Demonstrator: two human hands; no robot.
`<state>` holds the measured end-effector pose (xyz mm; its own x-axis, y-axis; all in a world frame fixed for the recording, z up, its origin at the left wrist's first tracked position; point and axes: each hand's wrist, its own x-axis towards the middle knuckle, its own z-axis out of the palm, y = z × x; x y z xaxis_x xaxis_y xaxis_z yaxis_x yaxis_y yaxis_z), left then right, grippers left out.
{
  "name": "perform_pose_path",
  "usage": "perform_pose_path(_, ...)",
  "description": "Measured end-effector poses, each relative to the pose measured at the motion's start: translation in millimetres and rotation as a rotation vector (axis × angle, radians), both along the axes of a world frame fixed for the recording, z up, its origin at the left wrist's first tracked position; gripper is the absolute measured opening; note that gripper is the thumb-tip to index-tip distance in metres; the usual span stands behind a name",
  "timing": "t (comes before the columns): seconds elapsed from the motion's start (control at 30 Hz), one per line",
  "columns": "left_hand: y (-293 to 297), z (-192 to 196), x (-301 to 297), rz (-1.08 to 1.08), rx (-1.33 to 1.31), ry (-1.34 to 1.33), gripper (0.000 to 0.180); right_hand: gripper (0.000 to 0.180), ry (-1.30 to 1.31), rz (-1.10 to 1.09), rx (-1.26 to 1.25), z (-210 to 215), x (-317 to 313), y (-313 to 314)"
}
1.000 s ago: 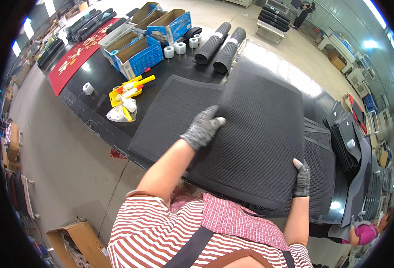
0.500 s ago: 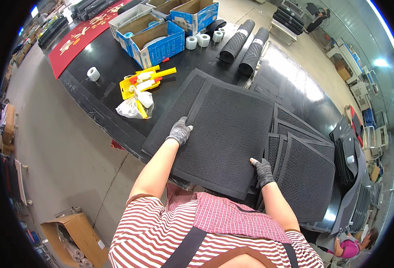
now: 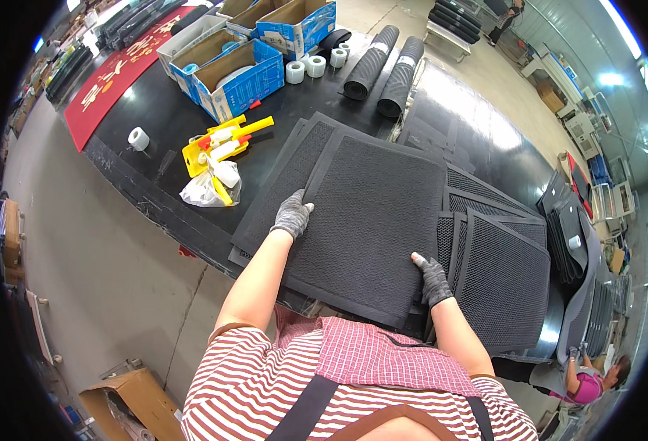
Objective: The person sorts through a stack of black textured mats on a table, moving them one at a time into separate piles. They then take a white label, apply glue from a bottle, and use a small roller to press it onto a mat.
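At the far left of the long black worktable [image 3: 155, 125] stand three open cardboard boxes: a blue printed carton [image 3: 239, 72] holding what looks like a pale coil or ring lying flat, a second blue carton [image 3: 294, 22] behind it whose inside is too dark to read, and a white-sided box [image 3: 191, 40] with a small blue item on its floor. Just right of them sit several small white tape rolls [image 3: 315, 63], and one more white roll [image 3: 139, 138] stands alone near the table's left edge. A long red banner with yellow characters [image 3: 122, 70] runs along the far side (its wording is left aside here). In front of the boxes lies a yellow blister-type package with red and white parts [image 3: 217, 143], touching a crumpled clear plastic bag [image 3: 205, 189]. Two rolled black ribbed mats [image 3: 383, 66] lie beyond. The large dark grey textured mat with a smooth border [image 3: 372, 220] lies flat on top of a stack of similar mats in the middle of the table, directly before the person. The left hand [image 3: 292, 214], in a grey knit glove, presses fingers together flat on the mat's left border; the right hand [image 3: 434, 278], also gloved, rests on its lower right edge with the index finger extended, not clamped around anything. More mats of the same kind [image 3: 504, 283] overlap to the right. A brown cardboard box [image 3: 129, 400] sits on the floor at lower left.
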<state>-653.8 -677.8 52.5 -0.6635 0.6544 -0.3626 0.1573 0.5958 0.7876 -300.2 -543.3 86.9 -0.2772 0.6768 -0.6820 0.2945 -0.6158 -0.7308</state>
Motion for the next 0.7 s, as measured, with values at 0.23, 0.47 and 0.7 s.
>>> perform_pose_path(0.23, -27.2, 6.1, -44.1, 0.076, -0.319, 0.768, 0.036, 0.057, 0.057, -0.154, -0.047, 22.7, -14.8, -9.0)
perform_pose_path(0.47, -37.7, 20.9, -55.6, -0.004, -0.535, 0.64, 0.034, 0.065, 0.072, -0.195, 0.238, 11.0, -17.0, -7.0)
perform_pose_path(0.7, -80.6, 4.4, -64.8, 0.028, -0.502, 0.399, 0.035, 0.06, -0.054, -0.181, 0.19, 11.8, -25.0, -15.6)
